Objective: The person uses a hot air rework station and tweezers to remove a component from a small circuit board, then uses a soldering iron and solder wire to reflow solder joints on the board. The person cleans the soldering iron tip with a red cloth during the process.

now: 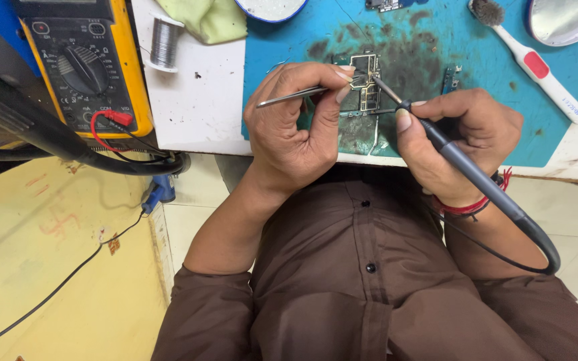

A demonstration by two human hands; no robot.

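A small circuit board [367, 83] lies on a stained blue work mat [490, 100] at the bench edge. My left hand [296, 130] pinches metal tweezers [289, 98], whose tips rest on the board. My right hand [459, 137] grips a grey soldering iron [466, 167] like a pen. Its tip touches the board beside the tweezer tips. The iron's cable loops back past my right wrist, which wears red thread.
A yellow multimeter [85, 63] with red and black leads sits at the left, a solder spool [164, 43] beside it. A white and red brush [533, 63] lies on the mat's right. A green cloth [209, 19] and a round dish [270, 8] lie behind.
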